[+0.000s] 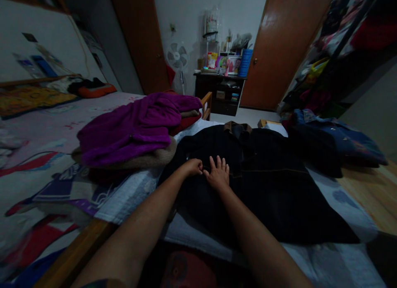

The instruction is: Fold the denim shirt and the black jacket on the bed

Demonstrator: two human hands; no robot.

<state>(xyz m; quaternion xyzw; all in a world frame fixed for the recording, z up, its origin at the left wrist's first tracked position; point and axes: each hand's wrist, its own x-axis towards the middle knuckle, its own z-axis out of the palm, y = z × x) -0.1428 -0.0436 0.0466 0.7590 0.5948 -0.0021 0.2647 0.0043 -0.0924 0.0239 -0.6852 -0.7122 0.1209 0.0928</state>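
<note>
A dark jacket (273, 189) with a brown collar and a line of light stitching lies spread out in front of me. My left hand (194, 167) is closed in a pinch on the jacket's left part, near the seam. Right beside it, my right hand (219, 172) rests flat on the dark cloth with its fingers spread. Beneath the jacket is a pale patterned cloth (331, 259). The jacket's sleeve on the far right runs off over the cloth.
Folded purple fleece clothing (130, 131) is stacked on the left, beside a bed (62, 118). Blue denim clothing (338, 135) lies on the right, over a wooden surface (369, 189). Farther back stand a fan (178, 56), a dark cabinet (207, 94) and a brown door (279, 48).
</note>
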